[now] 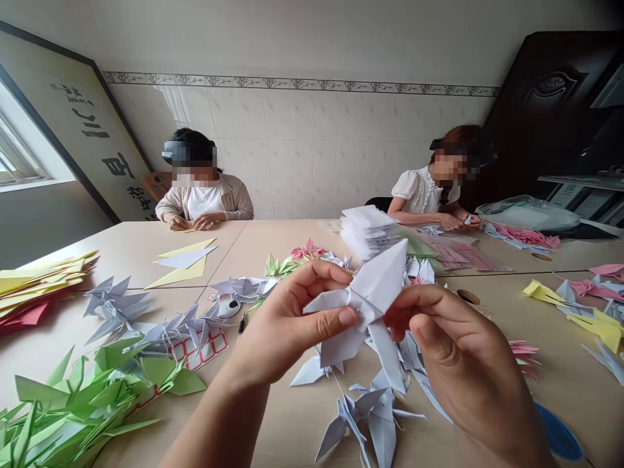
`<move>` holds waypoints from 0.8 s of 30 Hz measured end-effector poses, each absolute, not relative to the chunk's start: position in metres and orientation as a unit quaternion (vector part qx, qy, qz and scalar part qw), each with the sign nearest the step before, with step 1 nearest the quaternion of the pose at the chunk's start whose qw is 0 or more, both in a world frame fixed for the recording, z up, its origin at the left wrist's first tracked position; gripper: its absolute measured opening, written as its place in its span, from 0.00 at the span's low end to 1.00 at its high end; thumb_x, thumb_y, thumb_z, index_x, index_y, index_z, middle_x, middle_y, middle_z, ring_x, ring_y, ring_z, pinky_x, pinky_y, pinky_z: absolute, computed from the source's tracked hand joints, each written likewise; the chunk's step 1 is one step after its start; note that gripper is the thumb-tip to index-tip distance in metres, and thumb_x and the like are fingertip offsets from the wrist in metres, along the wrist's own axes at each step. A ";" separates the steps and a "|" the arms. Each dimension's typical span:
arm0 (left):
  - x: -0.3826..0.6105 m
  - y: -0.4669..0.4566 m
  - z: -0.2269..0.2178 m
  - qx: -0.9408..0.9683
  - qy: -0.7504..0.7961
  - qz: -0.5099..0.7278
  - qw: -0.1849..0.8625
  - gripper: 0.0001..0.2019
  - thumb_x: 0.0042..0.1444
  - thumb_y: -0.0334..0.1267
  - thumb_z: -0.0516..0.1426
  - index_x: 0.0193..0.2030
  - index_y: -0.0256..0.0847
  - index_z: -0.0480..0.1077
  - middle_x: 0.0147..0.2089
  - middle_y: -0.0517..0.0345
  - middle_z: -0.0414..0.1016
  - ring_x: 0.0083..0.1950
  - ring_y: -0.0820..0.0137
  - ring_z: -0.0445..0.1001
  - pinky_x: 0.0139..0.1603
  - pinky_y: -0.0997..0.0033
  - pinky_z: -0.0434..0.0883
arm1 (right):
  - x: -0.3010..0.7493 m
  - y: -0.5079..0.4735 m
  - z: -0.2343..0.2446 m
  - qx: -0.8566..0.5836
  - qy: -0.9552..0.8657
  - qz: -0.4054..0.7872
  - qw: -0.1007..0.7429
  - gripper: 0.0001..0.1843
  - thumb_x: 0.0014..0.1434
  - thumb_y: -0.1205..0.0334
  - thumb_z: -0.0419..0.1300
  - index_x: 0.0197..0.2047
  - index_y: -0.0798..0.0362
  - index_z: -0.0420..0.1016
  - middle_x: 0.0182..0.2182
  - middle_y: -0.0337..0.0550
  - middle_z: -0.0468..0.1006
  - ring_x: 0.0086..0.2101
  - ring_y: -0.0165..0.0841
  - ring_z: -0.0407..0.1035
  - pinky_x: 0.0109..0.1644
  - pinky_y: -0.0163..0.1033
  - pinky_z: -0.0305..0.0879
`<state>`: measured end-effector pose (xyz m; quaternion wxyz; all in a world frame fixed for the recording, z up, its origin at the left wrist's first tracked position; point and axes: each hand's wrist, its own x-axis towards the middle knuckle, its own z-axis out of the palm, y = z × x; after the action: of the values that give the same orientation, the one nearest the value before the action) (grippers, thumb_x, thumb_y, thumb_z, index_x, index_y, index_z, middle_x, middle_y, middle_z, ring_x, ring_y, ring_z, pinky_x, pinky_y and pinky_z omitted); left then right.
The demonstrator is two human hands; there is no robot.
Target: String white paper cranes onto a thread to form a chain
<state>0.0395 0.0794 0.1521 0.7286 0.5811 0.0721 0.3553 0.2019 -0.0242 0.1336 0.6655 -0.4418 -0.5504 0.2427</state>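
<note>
A pale bluish-white paper crane is held up in front of me, above the table. My left hand pinches it near the middle, thumb on the near side and fingers behind. At its right edge, the curled fingers of my right hand touch the crane, their tips partly hidden behind it; the right thumb stands apart. Below hang or lie more pale cranes, with thin thread showing among them. Left of my left forearm spreads a pile of green paper cranes, with a row of pale cranes behind it.
Two people sit across the table, handling paper. A stack of white packets stands at the middle back. Yellow and red sheets lie far left, yellow and pink folded papers at right. A blue round object sits near my right wrist.
</note>
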 end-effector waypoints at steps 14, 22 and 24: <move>0.041 0.080 0.158 0.577 0.102 0.335 0.738 0.11 0.54 0.28 0.65 0.42 0.37 0.70 0.33 0.59 0.74 0.29 0.78 0.72 0.28 0.83 0.69 | 0.199 -0.018 0.131 -0.501 -0.498 0.173 0.687 0.08 0.61 0.54 0.63 0.36 0.49 0.75 0.27 0.38 0.75 0.28 0.31 0.68 0.30 0.34 0.63; 0.034 0.085 0.158 0.628 0.108 0.310 0.705 0.13 0.55 0.32 0.65 0.45 0.38 0.69 0.31 0.58 0.74 0.27 0.77 0.70 0.25 0.82 0.65 | 0.209 -0.020 0.127 -0.494 -0.504 0.190 0.683 0.06 0.63 0.56 0.61 0.38 0.49 0.75 0.31 0.40 0.75 0.32 0.33 0.68 0.30 0.35 0.63; 0.033 0.086 0.157 0.629 0.101 0.304 0.708 0.13 0.55 0.32 0.65 0.46 0.38 0.68 0.30 0.59 0.74 0.26 0.78 0.69 0.24 0.83 0.64 | 0.211 -0.019 0.128 -0.487 -0.503 0.186 0.690 0.05 0.63 0.57 0.61 0.39 0.48 0.75 0.32 0.40 0.76 0.32 0.33 0.68 0.29 0.34 0.62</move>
<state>0.0334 0.0860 0.1574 0.7084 0.6290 0.1006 0.3041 0.2105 -0.0193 0.1278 0.6897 -0.4868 -0.5027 0.1862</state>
